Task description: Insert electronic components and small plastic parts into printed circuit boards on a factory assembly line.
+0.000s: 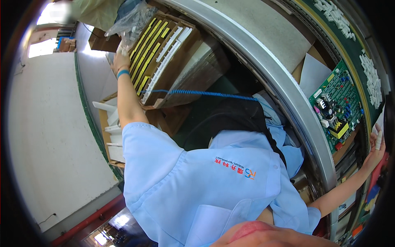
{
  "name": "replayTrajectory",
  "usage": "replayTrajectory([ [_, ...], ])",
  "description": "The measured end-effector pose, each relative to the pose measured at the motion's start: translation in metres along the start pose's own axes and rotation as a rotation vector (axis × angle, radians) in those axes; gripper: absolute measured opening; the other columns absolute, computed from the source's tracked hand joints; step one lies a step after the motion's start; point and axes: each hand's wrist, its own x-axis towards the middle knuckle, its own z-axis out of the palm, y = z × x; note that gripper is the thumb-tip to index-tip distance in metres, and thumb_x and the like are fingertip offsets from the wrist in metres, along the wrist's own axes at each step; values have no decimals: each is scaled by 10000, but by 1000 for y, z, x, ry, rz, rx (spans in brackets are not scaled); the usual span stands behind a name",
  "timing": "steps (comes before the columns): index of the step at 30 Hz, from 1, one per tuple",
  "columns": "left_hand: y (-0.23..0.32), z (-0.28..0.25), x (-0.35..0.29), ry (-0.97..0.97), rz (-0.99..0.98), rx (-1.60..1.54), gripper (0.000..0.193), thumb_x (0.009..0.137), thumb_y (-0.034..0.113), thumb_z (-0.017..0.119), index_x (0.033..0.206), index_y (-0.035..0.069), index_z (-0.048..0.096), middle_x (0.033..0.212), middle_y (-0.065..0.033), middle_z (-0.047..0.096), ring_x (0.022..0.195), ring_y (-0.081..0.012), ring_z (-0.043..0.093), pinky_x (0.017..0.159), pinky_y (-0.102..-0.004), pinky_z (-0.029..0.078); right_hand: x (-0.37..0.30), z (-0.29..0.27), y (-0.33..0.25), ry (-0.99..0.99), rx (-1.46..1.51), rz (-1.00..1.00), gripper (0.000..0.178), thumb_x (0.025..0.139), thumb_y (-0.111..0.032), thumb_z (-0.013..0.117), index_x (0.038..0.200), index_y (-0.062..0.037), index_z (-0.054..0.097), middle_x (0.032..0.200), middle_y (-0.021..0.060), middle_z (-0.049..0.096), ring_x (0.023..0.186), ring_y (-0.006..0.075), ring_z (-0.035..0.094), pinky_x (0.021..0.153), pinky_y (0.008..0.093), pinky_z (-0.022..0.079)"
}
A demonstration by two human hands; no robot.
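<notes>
My left hand [121, 59] is stretched out to the far left, a blue band round its wrist. Its fingers close on the lower end of a crumpled clear plastic bag [138, 18], which partly hides the fingertips. Right beside it stands a cardboard box [181, 57] with rows of yellow-edged parts [149, 49] and white parts [166, 61]. At the far right my right hand [375, 146] is raised by a white sheet [379, 118], fingers partly stretched and apart. Something white and narrow lies along one finger; whether a finger cover or a part, I cannot tell.
A green circuit board [339, 107] lies on the right, inside the curved metal rail [284, 78]. Beyond it, small white pieces [370, 78] lie in piles on a green belt. A coiled blue cord [214, 94] crosses before me. White panels [113, 123] stand in a box at left.
</notes>
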Motion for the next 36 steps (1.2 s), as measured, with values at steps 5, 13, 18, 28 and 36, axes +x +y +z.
replayTrajectory([
  [5,-60,34,-12,-290,-92,-48,452,885,417,476,1220,143,603,1219,-193,597,1153,-364,551,974,-454,425,1,11,8,33,-145,-18,384,997,-251,487,1280,1,552,1179,35,611,906,41,570,822,189,417],
  [13,-20,-12,-38,-367,-136,296,319,879,190,468,1110,121,678,1211,-154,615,1104,-329,603,895,-427,501,-2,7,13,80,-177,-44,355,986,-235,507,1253,-11,578,1220,58,613,894,53,578,787,190,441],
  [18,-14,-25,-70,-366,-174,343,291,906,189,473,1071,103,698,1195,-148,629,1089,-313,620,880,-420,517,-8,-5,13,84,-255,-46,351,987,-206,481,1268,-14,567,1232,55,610,912,66,583,791,197,441],
  [28,-13,-35,-109,-472,-265,398,300,923,188,469,1100,88,690,1220,-134,622,1122,-309,604,890,-422,513,-55,-8,3,170,-322,-223,338,992,-165,424,1242,11,567,1190,96,620,950,118,599,833,247,457],
  [36,-43,-15,-54,-550,-106,197,485,880,413,495,1041,-10,670,970,-214,681,992,-322,651,858,-423,496,-84,-4,-32,317,-130,-476,306,985,-105,412,1184,59,577,1129,191,623,955,202,613,859,281,469],
])
